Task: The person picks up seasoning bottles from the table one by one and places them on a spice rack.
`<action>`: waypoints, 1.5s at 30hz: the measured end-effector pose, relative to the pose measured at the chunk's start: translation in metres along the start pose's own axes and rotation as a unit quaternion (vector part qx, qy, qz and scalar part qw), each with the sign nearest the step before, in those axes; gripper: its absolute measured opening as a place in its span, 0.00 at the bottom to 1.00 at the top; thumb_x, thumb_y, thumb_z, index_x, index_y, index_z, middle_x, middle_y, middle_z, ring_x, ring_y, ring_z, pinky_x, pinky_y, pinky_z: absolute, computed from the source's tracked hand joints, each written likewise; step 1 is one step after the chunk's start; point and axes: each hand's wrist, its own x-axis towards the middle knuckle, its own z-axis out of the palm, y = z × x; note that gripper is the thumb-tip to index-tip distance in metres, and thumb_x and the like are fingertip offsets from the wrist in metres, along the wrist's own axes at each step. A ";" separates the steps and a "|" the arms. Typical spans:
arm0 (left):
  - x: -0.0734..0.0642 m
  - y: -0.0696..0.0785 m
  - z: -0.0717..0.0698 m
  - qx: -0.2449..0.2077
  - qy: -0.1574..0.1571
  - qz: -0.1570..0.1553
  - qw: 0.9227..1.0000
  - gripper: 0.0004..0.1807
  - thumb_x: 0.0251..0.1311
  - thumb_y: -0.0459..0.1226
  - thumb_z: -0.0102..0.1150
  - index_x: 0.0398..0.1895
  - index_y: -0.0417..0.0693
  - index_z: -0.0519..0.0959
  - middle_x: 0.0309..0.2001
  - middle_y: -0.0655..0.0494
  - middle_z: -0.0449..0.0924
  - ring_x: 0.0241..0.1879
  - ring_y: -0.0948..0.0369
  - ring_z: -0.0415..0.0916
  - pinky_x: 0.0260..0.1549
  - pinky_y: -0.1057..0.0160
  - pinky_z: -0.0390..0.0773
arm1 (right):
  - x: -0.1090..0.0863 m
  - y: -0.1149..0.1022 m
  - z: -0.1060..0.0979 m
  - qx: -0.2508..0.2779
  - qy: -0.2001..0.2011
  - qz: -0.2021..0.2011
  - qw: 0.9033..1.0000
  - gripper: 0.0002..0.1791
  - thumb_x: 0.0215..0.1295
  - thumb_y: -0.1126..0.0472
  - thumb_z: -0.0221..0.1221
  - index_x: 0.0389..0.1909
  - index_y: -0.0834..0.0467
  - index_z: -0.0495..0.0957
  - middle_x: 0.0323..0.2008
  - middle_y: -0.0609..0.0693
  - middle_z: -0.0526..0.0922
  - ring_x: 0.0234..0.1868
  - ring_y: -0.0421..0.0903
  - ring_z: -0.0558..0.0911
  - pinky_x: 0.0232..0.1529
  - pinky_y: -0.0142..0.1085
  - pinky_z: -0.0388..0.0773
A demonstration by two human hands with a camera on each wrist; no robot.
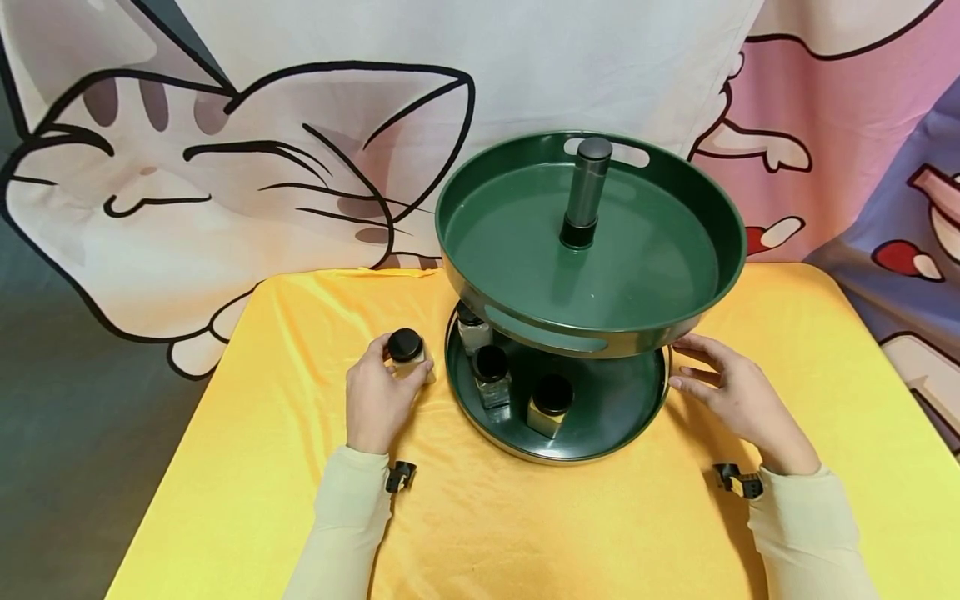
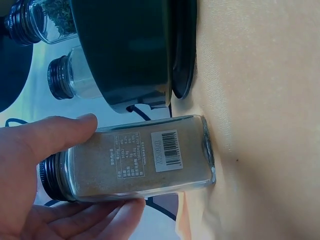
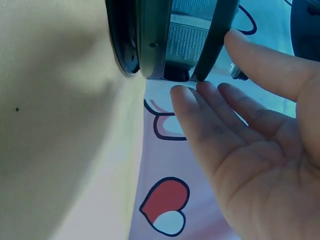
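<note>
My left hand (image 1: 377, 402) grips a square glass spice jar (image 2: 145, 157) with a black lid and pale contents, thumb on one side and fingers on the other. The jar's base is right at the yellow cloth, just left of a green two-tier round tray stand. Its lower tray (image 1: 611, 400) holds several black-lidded jars, among them a front jar (image 1: 550, 410), a middle jar (image 1: 492, 385) and a rear jar (image 1: 474, 332) towards the left. At the lower tray's right side is my right hand (image 1: 738, 404), its fingers extended and thumb tip at the rim.
Above the lower tray sits the wider upper tray (image 1: 510, 250), with cut-out handles and a central post (image 1: 588, 187); it overhangs and partly hides the lower one. A yellow cloth (image 1: 570, 533) covers the table. Behind it hangs a cartoon-printed curtain (image 1: 300, 225).
</note>
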 end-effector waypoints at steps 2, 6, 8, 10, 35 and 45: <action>0.000 0.000 -0.001 0.002 0.004 0.002 1.000 0.33 0.50 0.43 0.78 0.56 0.34 0.78 0.47 0.38 0.84 0.42 0.44 0.85 0.42 0.47 0.83 | 0.000 0.002 -0.001 0.013 -0.011 0.011 1.000 0.34 0.66 0.67 0.65 0.70 0.68 0.64 0.64 0.70 0.71 0.55 0.64 0.80 0.45 0.17 0.75; -0.001 0.000 -0.003 0.006 0.008 0.004 1.000 0.33 0.49 0.43 0.79 0.55 0.34 0.79 0.46 0.38 0.85 0.38 0.44 0.86 0.39 0.47 0.84 | 0.000 0.002 -0.005 0.023 -0.035 0.028 0.999 0.41 0.66 0.61 0.67 0.75 0.66 0.58 0.68 0.71 0.66 0.60 0.68 0.75 0.47 0.16 0.73; -0.001 0.001 -0.005 0.009 0.008 0.005 1.000 0.32 0.49 0.43 0.79 0.55 0.34 0.79 0.45 0.38 0.85 0.37 0.45 0.86 0.39 0.47 0.84 | 0.000 0.002 -0.007 0.028 -0.051 0.032 0.998 0.45 0.65 0.59 0.68 0.76 0.66 0.55 0.70 0.71 0.63 0.63 0.69 0.72 0.48 0.16 0.72; -0.001 0.001 -0.006 0.013 0.006 0.005 1.000 0.32 0.49 0.43 0.79 0.55 0.34 0.79 0.45 0.38 0.85 0.37 0.45 0.86 0.38 0.47 0.85 | 0.000 0.002 -0.008 0.035 -0.066 0.038 0.996 0.49 0.64 0.57 0.69 0.78 0.65 0.52 0.72 0.70 0.60 0.65 0.70 0.70 0.49 0.15 0.70; -0.005 0.019 -0.039 -0.008 0.018 0.015 1.000 0.32 0.49 0.44 0.78 0.55 0.37 0.80 0.47 0.43 0.86 0.46 0.47 0.85 0.42 0.49 0.84 | 0.004 -0.002 0.007 0.008 -0.123 0.022 0.992 0.71 0.49 0.52 0.79 0.82 0.50 0.34 0.80 0.61 0.40 0.75 0.69 0.49 0.65 0.70 0.55; -0.013 0.036 -0.054 -0.017 0.016 0.019 1.000 0.31 0.47 0.43 0.79 0.54 0.40 0.81 0.44 0.47 0.86 0.45 0.49 0.85 0.42 0.51 0.84 | 0.002 -0.001 0.005 0.006 -0.128 0.001 0.992 0.64 0.53 0.53 0.76 0.81 0.59 0.42 0.78 0.61 0.48 0.74 0.66 0.55 0.62 0.64 0.62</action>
